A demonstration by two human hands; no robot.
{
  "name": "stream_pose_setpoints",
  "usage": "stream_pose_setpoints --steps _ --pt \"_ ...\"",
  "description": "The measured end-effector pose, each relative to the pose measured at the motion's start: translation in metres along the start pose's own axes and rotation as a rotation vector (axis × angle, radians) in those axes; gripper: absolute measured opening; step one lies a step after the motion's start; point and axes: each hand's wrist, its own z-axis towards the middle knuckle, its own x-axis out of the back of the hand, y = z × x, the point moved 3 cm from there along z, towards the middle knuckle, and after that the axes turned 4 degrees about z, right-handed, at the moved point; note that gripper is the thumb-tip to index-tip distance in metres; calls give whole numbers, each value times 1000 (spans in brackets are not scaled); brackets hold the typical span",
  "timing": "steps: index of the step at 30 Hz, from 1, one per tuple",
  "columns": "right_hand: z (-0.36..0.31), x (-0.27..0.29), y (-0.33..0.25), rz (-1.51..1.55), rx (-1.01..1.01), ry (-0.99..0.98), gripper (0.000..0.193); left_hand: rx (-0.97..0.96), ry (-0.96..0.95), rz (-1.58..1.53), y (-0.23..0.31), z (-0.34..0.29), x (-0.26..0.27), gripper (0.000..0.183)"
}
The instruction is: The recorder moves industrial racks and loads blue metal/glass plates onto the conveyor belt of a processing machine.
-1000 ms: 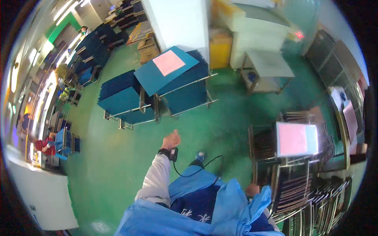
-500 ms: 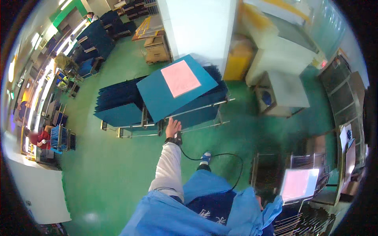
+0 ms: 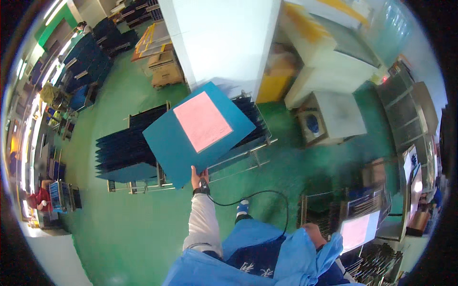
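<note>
Left hand [image 3: 199,179]: at the near edge of the blue-green board [image 3: 164,145], thumb apart from fingers, pinching or not I cannot tell; right hand [image 3: 313,233]: low by the blue garment [image 3: 290,252], grip hidden from me; board: flat, stiff-looking, atop dark panels [image 3: 117,155], presumably supporting the thin, rectangular pink sheet [image 3: 202,121].

white sleeve [image 3: 204,223], blue smock [image 3: 205,269], black wristband [image 3: 203,186], black cable [image 3: 262,192], blue-white shoe [image 3: 242,208]

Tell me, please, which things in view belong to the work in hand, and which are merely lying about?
Belonging, it seems:
blue board, with left hand at its lower edge
pink sheet on the board

Apparently just lying about:
brown carton
white table
</note>
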Motion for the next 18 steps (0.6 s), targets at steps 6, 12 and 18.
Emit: stream_pose_setpoints --steps 6,12,18 --pt "43 14 29 58 -100 -11 22 -73 -181 -60 2 -18 -20 38" --pt "91 23 29 173 -153 -183 20 -93 -149 -55 10 -43 -24 28" --pt "173 40 -24 135 -101 -283 25 -177 -153 45 19 -71 -38 15"
